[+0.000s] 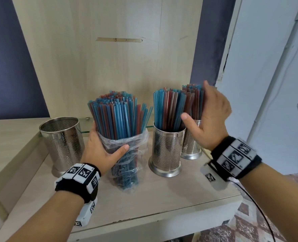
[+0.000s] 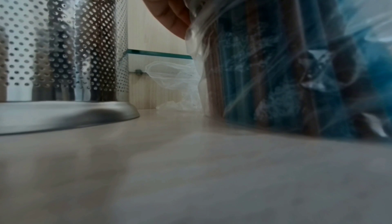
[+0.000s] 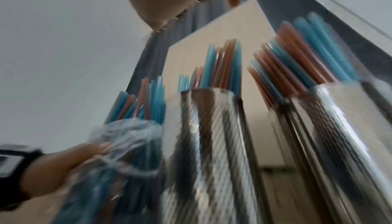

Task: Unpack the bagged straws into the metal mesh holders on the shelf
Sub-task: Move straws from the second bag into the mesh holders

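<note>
left hand (image 1: pixel 101 151) grips bagged straws (image 1: pixel 122 119) upright — right hand (image 1: pixel 209 117) spread, empty

Under the left hand's (image 1: pixel 101 151) grip, the bag (image 1: pixel 127 149) is thin clear plastic, crinkled and glossy, with bright creases. The straws (image 1: pixel 118 117) rising above that grip are smooth, translucent plastic, blue and brownish red. Just left of the grip, the empty holder (image 1: pixel 62 142) is polished perforated steel, mirror-bright with a plain flared base. Right of the grip, the two filled holders (image 1: pixel 167 149) show the same shiny punched metal. Below it, the shelf (image 1: pixel 162 198) is pale matt wood-grain laminate.
</note>
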Motion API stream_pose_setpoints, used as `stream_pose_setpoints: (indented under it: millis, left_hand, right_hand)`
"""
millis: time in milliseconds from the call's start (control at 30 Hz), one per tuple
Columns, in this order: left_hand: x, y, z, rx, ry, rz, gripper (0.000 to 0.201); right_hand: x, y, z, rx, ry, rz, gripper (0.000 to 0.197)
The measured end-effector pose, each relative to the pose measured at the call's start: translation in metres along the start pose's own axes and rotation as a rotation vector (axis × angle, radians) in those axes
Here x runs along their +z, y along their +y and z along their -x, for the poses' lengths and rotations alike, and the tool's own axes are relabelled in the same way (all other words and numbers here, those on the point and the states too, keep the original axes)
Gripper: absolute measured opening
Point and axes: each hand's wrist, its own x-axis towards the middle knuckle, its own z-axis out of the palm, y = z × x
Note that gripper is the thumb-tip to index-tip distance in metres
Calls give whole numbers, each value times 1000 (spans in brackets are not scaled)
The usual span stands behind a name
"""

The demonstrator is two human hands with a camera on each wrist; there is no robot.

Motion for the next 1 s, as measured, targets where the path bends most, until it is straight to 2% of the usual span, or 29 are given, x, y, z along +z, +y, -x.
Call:
stream_pose_setpoints:
  millis: [67, 200, 300, 400, 567, 767, 933, 1000]
  left_hand:
    - [0, 1, 1, -6, -2, -1, 107]
    - [0, 4, 1, -20, -10, -17, 106]
    - [-1, 5, 2, -8, -1, -24, 106]
    - [-3, 6, 2, 16, 2, -14, 107]
    - [-3, 6, 2, 14, -3, -8, 111]
    - [-5, 9, 1, -20, -22, -42, 103]
    - [-7, 7, -16, -139, -40, -64, 94]
    - [-7, 6, -26, -210, -66, -97, 98]
  right_hand:
    - [-5, 5, 23, 83, -13, -111, 90]
    - [5, 13, 44, 237, -371, -267, 112]
    - [23, 17, 40, 309, -497, -322, 122]
    - [40, 16, 36, 349, -491, -417, 117]
    - [54, 8, 36, 356, -461, -427, 110]
    - [61, 3, 39, 375, -422, -464, 107]
    - [67, 2, 41, 391, -407, -461, 107]
    - [66, 2, 41, 390, -407, -454, 106]
